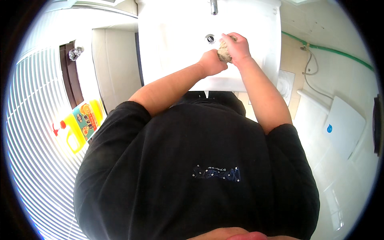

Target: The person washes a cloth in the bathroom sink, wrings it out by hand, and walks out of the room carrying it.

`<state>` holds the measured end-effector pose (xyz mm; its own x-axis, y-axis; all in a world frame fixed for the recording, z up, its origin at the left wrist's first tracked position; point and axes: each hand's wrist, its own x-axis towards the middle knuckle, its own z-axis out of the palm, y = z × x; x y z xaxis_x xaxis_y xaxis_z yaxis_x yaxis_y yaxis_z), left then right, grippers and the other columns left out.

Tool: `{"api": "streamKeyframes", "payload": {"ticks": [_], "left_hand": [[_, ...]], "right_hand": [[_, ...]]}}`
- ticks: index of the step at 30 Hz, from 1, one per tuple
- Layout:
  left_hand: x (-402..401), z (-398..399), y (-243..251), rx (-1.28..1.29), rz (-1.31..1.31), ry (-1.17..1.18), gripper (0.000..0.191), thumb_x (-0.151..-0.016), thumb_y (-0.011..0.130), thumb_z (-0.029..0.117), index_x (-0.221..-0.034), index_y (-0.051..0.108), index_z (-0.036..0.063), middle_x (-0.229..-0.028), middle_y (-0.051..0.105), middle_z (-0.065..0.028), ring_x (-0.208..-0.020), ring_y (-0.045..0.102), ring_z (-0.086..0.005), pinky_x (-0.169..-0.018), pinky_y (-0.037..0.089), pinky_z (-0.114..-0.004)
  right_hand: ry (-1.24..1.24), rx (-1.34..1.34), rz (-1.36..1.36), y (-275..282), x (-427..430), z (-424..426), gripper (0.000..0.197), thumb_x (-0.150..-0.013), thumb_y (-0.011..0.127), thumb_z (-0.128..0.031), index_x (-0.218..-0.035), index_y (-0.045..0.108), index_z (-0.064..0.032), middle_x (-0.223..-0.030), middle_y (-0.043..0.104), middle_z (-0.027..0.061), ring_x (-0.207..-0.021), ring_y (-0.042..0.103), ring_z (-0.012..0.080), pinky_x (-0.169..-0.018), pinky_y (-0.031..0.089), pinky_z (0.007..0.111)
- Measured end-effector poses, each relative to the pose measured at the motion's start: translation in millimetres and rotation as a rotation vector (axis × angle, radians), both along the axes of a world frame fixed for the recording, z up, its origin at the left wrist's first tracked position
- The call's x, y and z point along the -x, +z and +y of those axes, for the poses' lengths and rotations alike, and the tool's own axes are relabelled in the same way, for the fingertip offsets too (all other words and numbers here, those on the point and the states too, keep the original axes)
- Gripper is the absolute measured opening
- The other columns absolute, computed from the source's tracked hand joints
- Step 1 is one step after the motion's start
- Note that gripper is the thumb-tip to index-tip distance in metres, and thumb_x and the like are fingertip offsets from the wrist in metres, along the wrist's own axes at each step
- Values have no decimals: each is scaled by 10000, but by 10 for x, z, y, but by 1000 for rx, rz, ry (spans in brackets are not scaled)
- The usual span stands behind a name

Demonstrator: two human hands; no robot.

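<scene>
Both of my hands grip a bunched beige cloth (224, 51) over the white washbasin (171, 57). My left hand (212, 63) is closed around its lower left end. Higher up and to the right, my right hand (237, 47) wraps the other end, with the thumb towards the drain. Just left of the cloth is the round metal drain (210, 38). A chrome faucet spout (214, 7) juts out from the basin's far side. My fingers cover much of the cloth.
To the left, a yellow pump jug (72, 132) with a printed label stands by white window blinds (33, 126). A green hose (339, 54) runs along the right wall above a white toilet cistern (345, 126). The basin's front edge lies close against my body.
</scene>
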<state>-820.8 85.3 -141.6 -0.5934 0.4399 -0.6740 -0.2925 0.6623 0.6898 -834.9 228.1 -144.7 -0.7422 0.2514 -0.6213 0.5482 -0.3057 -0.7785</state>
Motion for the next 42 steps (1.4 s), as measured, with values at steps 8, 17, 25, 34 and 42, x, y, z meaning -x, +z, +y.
{"api": "streamKeyframes", "payload": {"ticks": [8, 17, 25, 34, 42], "left_hand": [[30, -168, 161, -699, -777, 371, 286, -837, 704, 13, -1102, 604, 50, -949, 629, -53, -751, 636, -167, -558, 479, -279], [118, -201, 379, -1026, -1202, 209, 375, -830, 708, 95, -1167, 548, 135, -915, 542, -4, -729, 507, -123, -580, 415, -239], [77, -226, 289, -998, -1247, 204, 346, -836, 711, 134, -1136, 539, 145, -883, 534, 3, -695, 482, -120, -577, 403, -237], [382, -236, 62, -69, 42, -55, 368, -807, 747, 162, -1129, 667, 3, -972, 720, -128, -874, 705, -257, -800, 577, -370], [262, -181, 86, 375, 736, -246, 256, -899, 587, 145, -1137, 584, 52, -1087, 702, -163, -1021, 680, -363, -868, 577, -462]], "right_hand": [[374, -411, 391, 346, 52, -3, 150, -888, 731, -101, -806, 637, -18, -746, 656, 37, -677, 601, 109, -623, 512, 283], [462, -195, 614, 804, 157, 90, 93, -867, 692, -37, -829, 610, -13, -768, 646, 45, -699, 636, 131, -659, 545, 288], [315, 297, 512, 525, 97, 90, 132, -884, 698, -34, -790, 605, -25, -773, 666, 55, -742, 659, 138, -686, 555, 286], [171, -167, 423, 36, 81, 91, 241, -1035, 603, -242, -1067, 703, -25, -1034, 698, 46, -929, 628, 137, -826, 541, 305], [-153, 429, -388, 123, -98, -55, 530, -1053, 440, -476, -1432, 453, -105, -1435, 492, 145, -1203, 563, 370, -954, 469, 663]]}}
